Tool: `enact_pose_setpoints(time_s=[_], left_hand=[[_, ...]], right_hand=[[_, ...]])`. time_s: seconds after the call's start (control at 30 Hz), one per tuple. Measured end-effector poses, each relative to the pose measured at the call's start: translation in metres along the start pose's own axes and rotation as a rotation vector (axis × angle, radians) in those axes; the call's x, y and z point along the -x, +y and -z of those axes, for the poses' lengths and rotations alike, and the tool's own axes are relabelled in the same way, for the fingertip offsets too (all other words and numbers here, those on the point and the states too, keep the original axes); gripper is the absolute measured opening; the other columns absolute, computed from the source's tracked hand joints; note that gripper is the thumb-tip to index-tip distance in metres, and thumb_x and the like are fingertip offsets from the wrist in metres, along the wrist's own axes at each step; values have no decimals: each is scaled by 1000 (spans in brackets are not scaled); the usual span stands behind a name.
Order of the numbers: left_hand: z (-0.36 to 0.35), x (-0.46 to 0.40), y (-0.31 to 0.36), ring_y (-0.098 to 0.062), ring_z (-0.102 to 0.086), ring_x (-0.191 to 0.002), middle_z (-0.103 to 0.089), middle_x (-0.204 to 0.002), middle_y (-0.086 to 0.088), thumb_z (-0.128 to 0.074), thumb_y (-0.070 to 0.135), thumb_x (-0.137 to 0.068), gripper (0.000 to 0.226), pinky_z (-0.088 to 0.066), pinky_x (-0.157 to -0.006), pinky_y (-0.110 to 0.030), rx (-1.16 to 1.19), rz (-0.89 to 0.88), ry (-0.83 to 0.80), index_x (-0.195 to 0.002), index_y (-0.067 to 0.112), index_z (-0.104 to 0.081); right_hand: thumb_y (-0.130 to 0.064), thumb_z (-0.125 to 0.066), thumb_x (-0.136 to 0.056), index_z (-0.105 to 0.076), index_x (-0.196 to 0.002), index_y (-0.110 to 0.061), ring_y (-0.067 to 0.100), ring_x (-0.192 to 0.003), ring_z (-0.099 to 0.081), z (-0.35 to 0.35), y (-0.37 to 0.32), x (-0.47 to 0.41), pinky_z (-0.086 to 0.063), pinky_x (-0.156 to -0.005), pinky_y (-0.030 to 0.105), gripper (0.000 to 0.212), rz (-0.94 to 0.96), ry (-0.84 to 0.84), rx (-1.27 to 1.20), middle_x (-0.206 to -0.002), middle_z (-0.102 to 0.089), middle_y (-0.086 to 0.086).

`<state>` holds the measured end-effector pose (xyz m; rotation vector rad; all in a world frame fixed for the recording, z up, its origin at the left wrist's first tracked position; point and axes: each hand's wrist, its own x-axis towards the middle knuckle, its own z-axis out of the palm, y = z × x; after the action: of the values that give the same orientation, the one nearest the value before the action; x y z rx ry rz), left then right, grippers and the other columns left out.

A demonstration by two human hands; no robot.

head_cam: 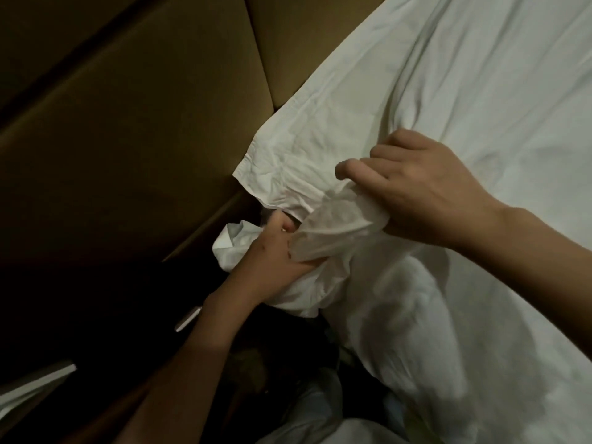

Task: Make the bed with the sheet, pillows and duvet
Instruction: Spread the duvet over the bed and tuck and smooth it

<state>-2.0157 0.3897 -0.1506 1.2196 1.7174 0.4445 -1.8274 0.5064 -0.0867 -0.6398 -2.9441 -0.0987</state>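
The left hand (275, 248) grips bunched white sheet (464, 107) at the bed's corner beside the padded headboard (128, 123); the right hand (423, 190) pinches a fold above it; tugging unevenly could drag the spread sheet askew.

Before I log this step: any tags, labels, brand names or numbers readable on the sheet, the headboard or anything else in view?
None: no text, label, number or sign can be read in this view.
The white sheet, gripped by the left hand and the right hand, shows only creases and a hem.
The brown headboard panels are plain.
The dim area at the bottom is too dark to tell.
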Motion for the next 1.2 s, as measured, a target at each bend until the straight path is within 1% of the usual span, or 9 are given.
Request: enact_pose_setpoints(time_s=[0.13, 0.27, 0.37, 0.43, 0.6, 0.7, 0.9, 1.07, 1.2], left_hand=[[5, 41, 17, 7, -56, -91, -57, -95, 21, -73, 39, -67, 43, -46, -76, -12, -75, -181, -90, -103, 32, -51], [-9, 68, 29, -19, -65, -89, -70, -91, -6, -49, 63, -68, 63, -51, -77, -32, -276, -175, -179, -97, 9, -66], [-12, 74, 33, -28, -56, -111, -61, -118, -12, -49, 62, -83, 76, -42, -92, -32, -511, -99, -274, -140, 15, -35], [-3, 74, 33, -29, -50, -120, -54, -130, -11, -52, 63, -83, 83, -38, -95, -33, -527, -40, -312, -146, 24, -16], [26, 77, 24, -23, -48, -126, -50, -139, -1, -60, 67, -73, 81, -41, -100, -36, -472, 29, -314, -141, 32, -32], [28, 99, 20, -24, -46, -127, -49, -138, -4, -51, 65, -83, 67, -36, -100, -35, -598, 62, -323, -136, 26, -37], [20, 122, 15, -25, -42, -129, -44, -140, -8, -37, 63, -91, 64, -31, -102, -35, -532, 182, -311, -140, 24, -27], [15, 118, 4, -21, -53, -116, -52, -129, 0, -54, 67, -80, 69, -41, -86, -33, -334, 219, -219, -127, 25, -26], [17, 109, -13, -20, -39, -132, -11, -151, -1, -73, 55, -72, 115, -40, -99, -29, -124, 177, 106, -146, 29, 12]], right_hand=[[-9, -59, -65, -60, -114, -9, 30, -79, -58, 26, -1, 10, -38, -83, 39, 49, 62, -95, -28, -86, -63, 6], [-25, -76, -56, -64, -107, -14, 25, -79, -57, 46, 3, 13, -31, -81, 34, 54, 130, -304, 49, -87, -60, 1], [-37, -74, -59, -65, -87, -22, 18, -75, -60, 72, -7, -5, -30, -75, 29, 32, 151, -598, 57, -79, -61, -5], [-48, -63, -74, -60, -87, -26, 15, -88, -61, 86, -15, -23, -33, -84, 28, 26, 74, -892, 110, -92, -65, -8], [-88, -42, -68, -64, -111, -25, 21, -104, -53, 105, -30, -65, -37, -91, 32, 79, -366, -1387, -182, -98, -59, -5], [-65, -24, -94, -36, -145, -28, 27, -129, -44, 78, -34, -83, -31, -107, 38, 64, -311, -1288, -181, -136, -51, 5], [-50, -55, -87, -35, -143, -23, 25, -130, -33, 14, -48, -84, -32, -99, 45, 66, -49, -1179, 353, -144, -35, 6], [-32, -48, -96, -49, -133, -16, 25, -117, -53, 25, -52, -105, -42, -95, 36, 40, 52, -1276, 260, -129, -53, 6], [-24, -40, -98, -44, -134, -18, 31, -108, -59, 53, -61, -134, -36, -73, 32, 37, 303, -752, 234, -121, -61, 8]])
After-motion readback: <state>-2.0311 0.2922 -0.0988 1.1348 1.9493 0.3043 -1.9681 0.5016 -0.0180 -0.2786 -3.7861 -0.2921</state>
